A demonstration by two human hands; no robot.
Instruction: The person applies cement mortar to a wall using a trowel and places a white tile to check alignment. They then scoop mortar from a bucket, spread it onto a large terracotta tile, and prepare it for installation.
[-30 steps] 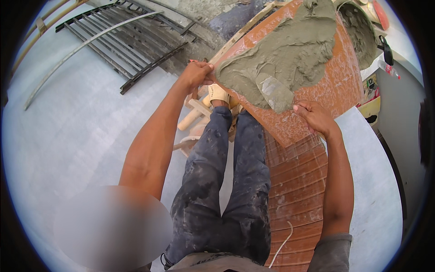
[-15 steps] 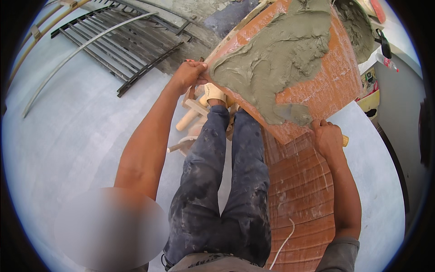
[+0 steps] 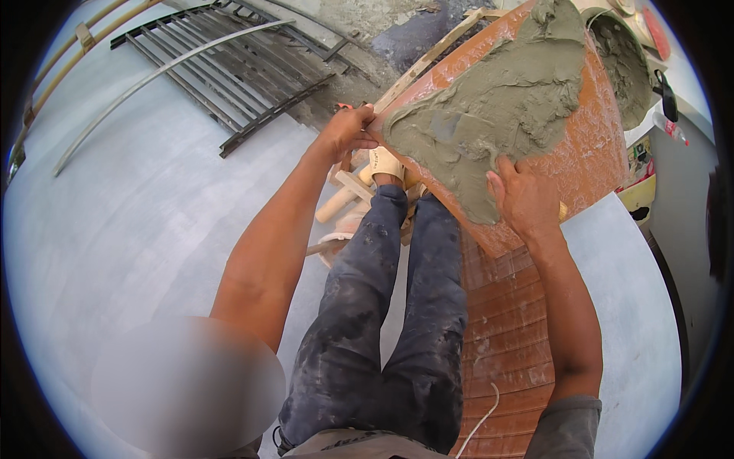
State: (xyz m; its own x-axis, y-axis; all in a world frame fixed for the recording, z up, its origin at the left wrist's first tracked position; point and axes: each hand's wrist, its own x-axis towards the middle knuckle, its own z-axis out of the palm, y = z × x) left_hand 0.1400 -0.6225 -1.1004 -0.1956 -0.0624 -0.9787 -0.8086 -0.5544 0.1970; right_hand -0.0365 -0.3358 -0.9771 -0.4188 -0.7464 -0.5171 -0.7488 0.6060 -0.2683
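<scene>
A large orange-brown board, perhaps a tile, lies tilted across the upper right, thickly spread with wet grey mortar. My left hand pinches the board's near left corner between thumb and fingers. Over the mortar's near part, my right hand is closed round a trowel, whose yellowish handle end sticks out past the palm. Most of the handle is hidden by that hand. The blade lies in the mortar, to the left of my fingers, and is hard to tell apart from it.
A bucket of mortar stands beyond the board. Wooden pieces lie by my sandalled foot. Brown ribbed panelling with a white cord is at my right. Far left are a black metal grille and a curved pale strip.
My right hand has moved the trowel from the board's near corner up and left into the mortar. My left hand keeps its hold on the corner. The whole view has shifted slightly.
</scene>
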